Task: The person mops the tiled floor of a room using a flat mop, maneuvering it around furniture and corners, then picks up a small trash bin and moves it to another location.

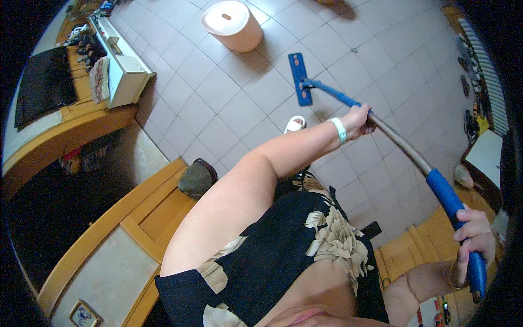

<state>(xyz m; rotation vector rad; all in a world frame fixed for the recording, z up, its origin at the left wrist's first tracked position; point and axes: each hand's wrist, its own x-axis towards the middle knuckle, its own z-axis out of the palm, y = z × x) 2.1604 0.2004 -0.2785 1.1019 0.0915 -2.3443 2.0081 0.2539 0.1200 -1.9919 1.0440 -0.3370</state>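
A flat mop with a blue rectangular head [300, 79] lies against the grey floor tiles [212, 98]. My left hand [359, 119], with a pale green band at its wrist, grips the mop pole [402, 145] just above its blue lower section. Farther up, my right hand [476, 235] is wrapped around the blue foam-like handle grip [443, 192], near the pole's end. The pole slants from the lower right up to the head. One white slipper [294, 124] on my foot shows close below the mop head; the other foot is hidden.
A pale pink round stool or bin [233, 26] stands beyond the mop head. At left are a white cabinet [128, 77], a black screen [45, 86] and wooden trim [81, 261]. A dark cap-like item [198, 178] sits near my left arm. Shoes [470, 124] line the right side.
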